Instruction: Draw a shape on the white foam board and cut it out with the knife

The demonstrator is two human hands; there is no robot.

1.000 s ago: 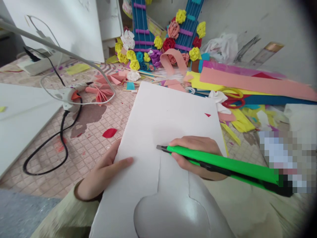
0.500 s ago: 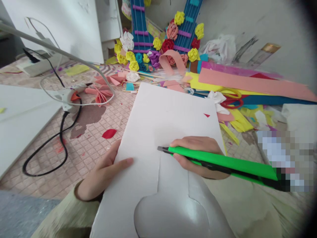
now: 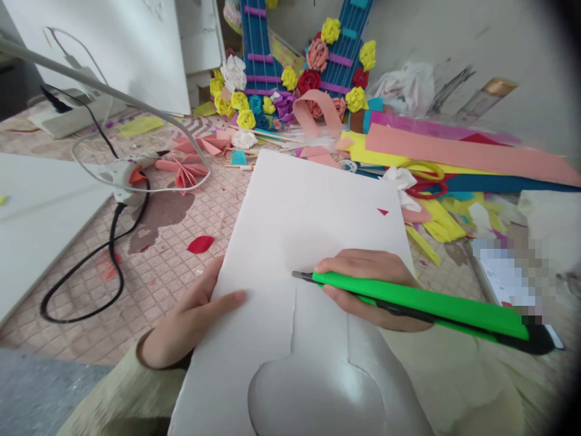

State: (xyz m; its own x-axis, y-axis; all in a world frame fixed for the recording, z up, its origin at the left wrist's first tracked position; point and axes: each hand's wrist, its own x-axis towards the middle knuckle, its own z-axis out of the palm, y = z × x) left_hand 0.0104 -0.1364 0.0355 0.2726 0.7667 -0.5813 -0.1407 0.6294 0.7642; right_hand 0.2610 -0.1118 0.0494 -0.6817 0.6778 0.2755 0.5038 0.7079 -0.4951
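Note:
A white foam board (image 3: 272, 218) slopes from the table edge down toward me. Cut lines on it trace a narrow neck and a rounded body shape, like a guitar outline. My right hand (image 3: 372, 284) is closed around a green utility knife (image 3: 422, 303). Its blade tip rests at or just over the board, near the top of the left neck line. My left hand (image 3: 195, 321) grips the board's left edge, thumb on top and fingers underneath, mostly hidden. A small red paper scrap (image 3: 383, 212) lies on the board's upper right.
A glue gun (image 3: 124, 178) with a looped black cord lies at left, near a white board (image 3: 40, 224). Behind stand blue paper guitars (image 3: 261, 54) with paper flowers. At right are scissors (image 3: 426, 181), paper strips (image 3: 463, 151), scraps and a partly blurred phone (image 3: 503, 272).
The knife has shifted very slightly right, its handle end swinging a little right and down. The board appears marginally shifted right in view. My left hand keeps its hold.

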